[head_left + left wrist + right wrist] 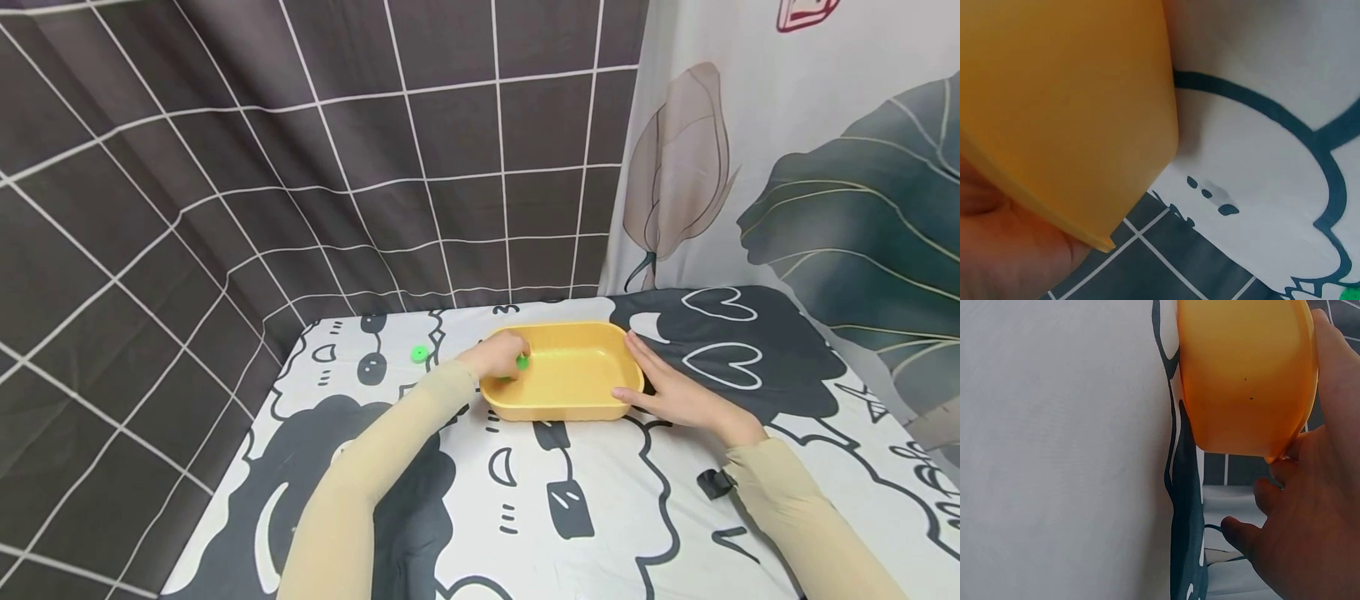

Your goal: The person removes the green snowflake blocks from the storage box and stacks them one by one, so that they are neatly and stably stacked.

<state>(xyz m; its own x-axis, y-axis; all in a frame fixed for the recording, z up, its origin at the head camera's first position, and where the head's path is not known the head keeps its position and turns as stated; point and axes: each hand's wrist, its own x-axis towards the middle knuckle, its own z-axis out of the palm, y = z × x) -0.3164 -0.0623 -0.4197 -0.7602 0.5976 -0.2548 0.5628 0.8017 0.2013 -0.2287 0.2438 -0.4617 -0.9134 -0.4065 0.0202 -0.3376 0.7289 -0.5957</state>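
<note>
A yellow oblong basin [570, 414] sits on the patterned cloth. My left hand [498, 354] reaches over its left end with curled fingers, holding a small green disc [522, 362]; the fingers hide most of it. Another bit of green shows just below those fingertips. On the basin's right end, my right hand [675, 396] grips the rim, thumb over the front corner and fingers along the outer side. The right wrist view shows fingers [1241, 531] hanging off the basin's wall [1247, 394]. To the left, a loose green disc [419, 354] lies on the cloth.
The cloth [480, 467] has black-and-white cartoon drawings. A dark gridded curtain [450, 150] rises behind and at the left, with a leaf-printed curtain [750, 150] at the right. A black strap piece [715, 483] is at the right wrist.
</note>
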